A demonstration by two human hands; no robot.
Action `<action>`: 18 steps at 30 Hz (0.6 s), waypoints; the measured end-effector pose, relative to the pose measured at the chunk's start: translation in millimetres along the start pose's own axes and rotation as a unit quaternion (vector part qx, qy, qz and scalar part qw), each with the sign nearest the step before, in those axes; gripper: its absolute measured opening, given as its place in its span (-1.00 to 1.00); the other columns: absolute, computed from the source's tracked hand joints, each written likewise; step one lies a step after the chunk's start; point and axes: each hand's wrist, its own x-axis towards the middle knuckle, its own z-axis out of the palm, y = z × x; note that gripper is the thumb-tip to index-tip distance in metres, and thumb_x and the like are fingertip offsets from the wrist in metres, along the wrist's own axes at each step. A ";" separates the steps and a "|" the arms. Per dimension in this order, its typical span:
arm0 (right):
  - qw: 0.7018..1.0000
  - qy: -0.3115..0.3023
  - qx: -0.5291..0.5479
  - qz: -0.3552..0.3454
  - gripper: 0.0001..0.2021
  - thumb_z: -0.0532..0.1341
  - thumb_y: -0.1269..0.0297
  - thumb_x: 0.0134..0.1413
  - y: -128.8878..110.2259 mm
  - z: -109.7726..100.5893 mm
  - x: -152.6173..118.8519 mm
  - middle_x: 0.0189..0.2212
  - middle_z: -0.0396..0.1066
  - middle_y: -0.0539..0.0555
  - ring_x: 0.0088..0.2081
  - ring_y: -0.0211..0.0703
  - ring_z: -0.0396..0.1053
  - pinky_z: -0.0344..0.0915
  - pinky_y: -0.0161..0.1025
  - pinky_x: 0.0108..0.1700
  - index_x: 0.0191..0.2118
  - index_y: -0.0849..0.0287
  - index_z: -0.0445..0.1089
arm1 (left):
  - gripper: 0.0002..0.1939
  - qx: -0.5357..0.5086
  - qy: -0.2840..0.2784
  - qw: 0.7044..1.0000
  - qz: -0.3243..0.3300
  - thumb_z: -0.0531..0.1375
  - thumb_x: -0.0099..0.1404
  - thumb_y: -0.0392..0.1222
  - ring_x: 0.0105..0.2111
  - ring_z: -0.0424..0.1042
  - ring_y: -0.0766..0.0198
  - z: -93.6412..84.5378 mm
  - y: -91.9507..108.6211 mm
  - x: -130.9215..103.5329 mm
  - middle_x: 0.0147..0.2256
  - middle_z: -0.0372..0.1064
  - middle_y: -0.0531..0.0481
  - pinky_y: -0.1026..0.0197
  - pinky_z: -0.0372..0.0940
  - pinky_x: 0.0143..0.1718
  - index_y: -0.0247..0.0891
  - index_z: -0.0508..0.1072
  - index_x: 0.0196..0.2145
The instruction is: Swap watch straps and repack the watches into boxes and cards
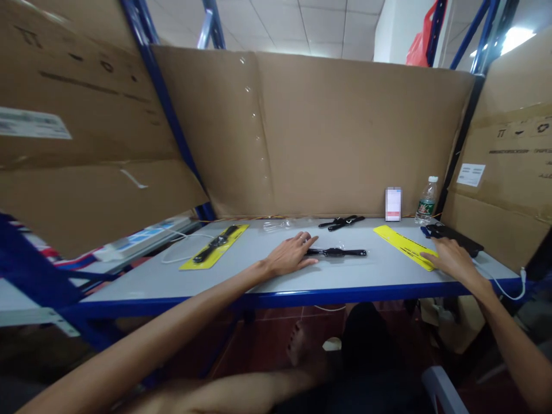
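My left hand (pixel 292 254) rests palm down, fingers spread, over the left end of a long black strap-like item (pixel 338 252) with a wider middle. Clear plastic film or a tray surrounds that item. On the right, my right hand (pixel 452 259) has hold of the lower right end of a yellow card (pixel 403 247) with dark print, thumb on its face. The card looks slightly curved. At the left, a similar black item (pixel 215 244) lies across another yellow card (pixel 236 233).
Further back lie more black items (pixel 341 222) and clear plastic pieces (pixel 280 225). A phone (pixel 393 204) and water bottle (pixel 426 201) stand at the back right. A black case (pixel 457 238) and white cable are right. Cardboard walls (pixel 345 132) enclose the table.
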 end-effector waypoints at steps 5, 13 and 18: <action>0.994 -0.102 0.037 0.028 -0.51 0.12 -0.10 0.27 25.9 12.2 -4.5 -0.02 0.52 0.32 0.01 0.22 0.48 0.34 -0.06 -0.11 0.04 0.17 0.51 | -0.22 0.040 -0.030 0.999 0.018 -0.08 0.46 0.34 0.01 0.42 -0.03 -2.4 -24.4 -10.2 0.12 0.27 -0.30 0.03 0.37 -0.06 -0.25 0.11 0.40; 0.992 0.003 0.115 0.046 -0.43 0.39 -0.04 -0.11 36.6 21.6 18.7 -0.10 0.54 0.33 -0.12 0.21 0.52 0.34 -0.12 -0.23 -0.01 0.22 0.51 | -0.19 0.045 -0.058 0.997 -0.039 -0.01 0.44 0.26 0.12 0.38 -0.08 -12.8 -32.7 -18.5 0.25 0.19 -0.34 0.07 0.35 -0.05 -0.21 -0.05 0.47; 0.934 -0.003 0.350 0.065 -0.53 0.41 -0.11 -0.23 52.4 26.4 28.8 -0.34 0.60 0.18 -0.35 0.04 0.52 0.33 -0.19 -0.37 -0.30 0.19 0.50 | -0.16 0.019 -0.054 0.996 -0.065 0.12 0.33 -0.13 0.23 0.26 -0.12 -8.3 -27.2 -14.0 0.28 0.16 -0.33 0.05 0.33 0.04 -0.20 -0.10 0.48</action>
